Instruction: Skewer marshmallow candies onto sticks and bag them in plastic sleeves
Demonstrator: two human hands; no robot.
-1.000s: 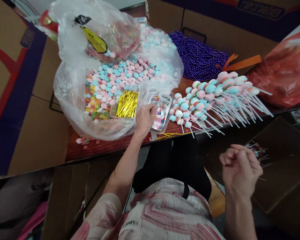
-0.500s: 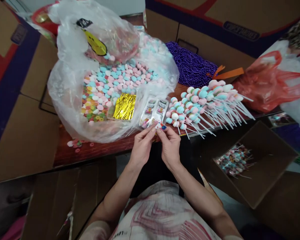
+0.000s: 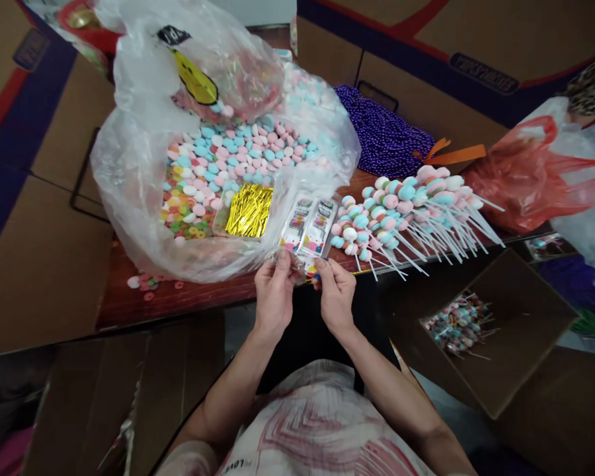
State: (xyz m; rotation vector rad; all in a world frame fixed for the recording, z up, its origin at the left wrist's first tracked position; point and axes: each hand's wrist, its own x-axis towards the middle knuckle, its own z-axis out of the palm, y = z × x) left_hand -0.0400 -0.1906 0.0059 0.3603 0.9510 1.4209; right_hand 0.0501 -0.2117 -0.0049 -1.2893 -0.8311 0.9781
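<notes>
My left hand (image 3: 274, 291) and my right hand (image 3: 334, 293) meet at the near edge of the table (image 3: 188, 301), both pinching a small clear printed bag (image 3: 302, 266) between their fingertips. Just beyond them lies a stack of the same printed bags (image 3: 310, 225). A bundle of gold twist ties (image 3: 248, 210) rests to its left. To the right lies a pile of marshmallow candy skewers (image 3: 406, 205) with white sticks pointing right.
A large clear plastic bag (image 3: 143, 165) of pink, blue and white candies fills the table's left half. Purple beads (image 3: 384, 135) lie behind, a red plastic bag (image 3: 530, 172) at right. A cardboard box (image 3: 506, 330) holding wrapped skewers stands lower right.
My right hand came up from the lower right to join the left at the table edge. Both now pinch one small bag, pulled off the stack towards me.
</notes>
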